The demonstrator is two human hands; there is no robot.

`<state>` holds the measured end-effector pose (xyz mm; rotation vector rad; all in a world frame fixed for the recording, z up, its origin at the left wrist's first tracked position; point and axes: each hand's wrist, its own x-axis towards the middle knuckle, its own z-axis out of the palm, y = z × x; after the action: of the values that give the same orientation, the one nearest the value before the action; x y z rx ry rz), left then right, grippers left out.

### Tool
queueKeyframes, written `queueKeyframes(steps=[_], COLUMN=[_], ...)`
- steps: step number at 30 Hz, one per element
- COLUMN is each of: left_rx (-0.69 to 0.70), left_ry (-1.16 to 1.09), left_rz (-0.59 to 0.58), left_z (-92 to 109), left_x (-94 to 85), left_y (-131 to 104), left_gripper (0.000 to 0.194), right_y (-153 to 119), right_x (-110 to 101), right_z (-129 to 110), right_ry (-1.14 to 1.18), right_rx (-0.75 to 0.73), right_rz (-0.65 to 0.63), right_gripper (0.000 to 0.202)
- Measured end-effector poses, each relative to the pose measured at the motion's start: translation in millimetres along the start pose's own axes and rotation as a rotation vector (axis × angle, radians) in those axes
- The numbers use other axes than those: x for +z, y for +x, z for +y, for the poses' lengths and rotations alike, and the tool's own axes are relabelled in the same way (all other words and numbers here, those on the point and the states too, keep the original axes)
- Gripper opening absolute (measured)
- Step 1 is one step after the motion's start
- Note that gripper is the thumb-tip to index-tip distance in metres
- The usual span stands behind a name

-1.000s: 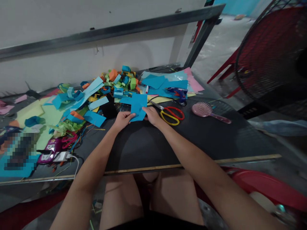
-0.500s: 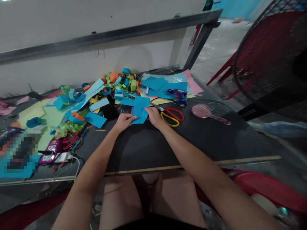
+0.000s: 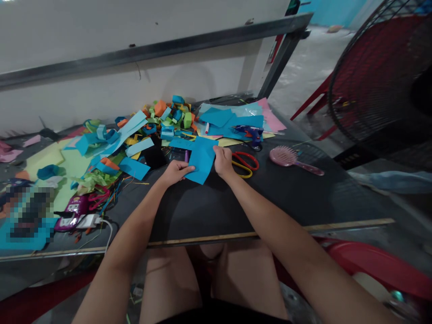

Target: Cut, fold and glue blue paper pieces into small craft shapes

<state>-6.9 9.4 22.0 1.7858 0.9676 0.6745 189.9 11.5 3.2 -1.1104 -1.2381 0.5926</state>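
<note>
Between my hands, just above the dark table, is a piece of blue paper [image 3: 202,158], tilted a little. My left hand [image 3: 177,173] pinches its lower left corner with the thumb on top. At the paper's right edge, my right hand [image 3: 223,160] grips the upper part, fingers curled behind it. Right beside that hand lie scissors [image 3: 246,159] with one red and one yellow handle loop; the hand hides their blades. Another blue strip [image 3: 181,143] lies behind the paper, and a purple pen-like stick [image 3: 186,156] shows next to it.
Folded paper pieces [image 3: 162,109] in several colours are heaped at the back. A blue glue gun [image 3: 251,133] rests by paper sheets [image 3: 216,116]. A pink hairbrush [image 3: 285,156] lies to the right. At left are a purple power strip [image 3: 72,211] and white charger [image 3: 88,222]. A fan [image 3: 381,76] stands right.
My right hand has moved right and slightly toward me, covering more of the scissors. The blue paper has shifted right and turned, its lower corner now nearer me. My left hand has barely moved.
</note>
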Motion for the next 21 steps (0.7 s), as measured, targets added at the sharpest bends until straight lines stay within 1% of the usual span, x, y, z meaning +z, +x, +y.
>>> queueKeyframes(steps=[4, 7, 11, 15, 21], left_rx=[0.012, 0.028, 0.024, 0.006, 0.001], left_ry=[0.006, 0.010, 0.020, 0.034, 0.047], left_rz=[-0.031, -0.037, -0.050, -0.054, -0.050], left_z=[2.5, 3.5, 1.2, -1.1, -0.9], left_x=[0.5, 0.6, -0.1, -1.4, -2.3], left_y=[-1.0, -1.4, -0.6, 0.3, -0.4], left_gripper=[0.057, 0.056, 0.055, 0.055, 0.056], right_y=[2.2, 4.8, 7.6, 8.3, 8.8], right_x=[-1.4, -1.0, -0.2, 0.0, -1.0], right_z=[0.6, -1.2, -6.0, -7.6, -2.2], right_ry=[-0.029, -0.069, -0.089, -0.086, -0.057], right_rx=[0.014, 0.064, 0.130, 0.160, 0.162], right_rz=[0.042, 0.099, 0.125, 0.130, 0.107], right_gripper=[0.047, 0.047, 0.048, 0.047, 0.044])
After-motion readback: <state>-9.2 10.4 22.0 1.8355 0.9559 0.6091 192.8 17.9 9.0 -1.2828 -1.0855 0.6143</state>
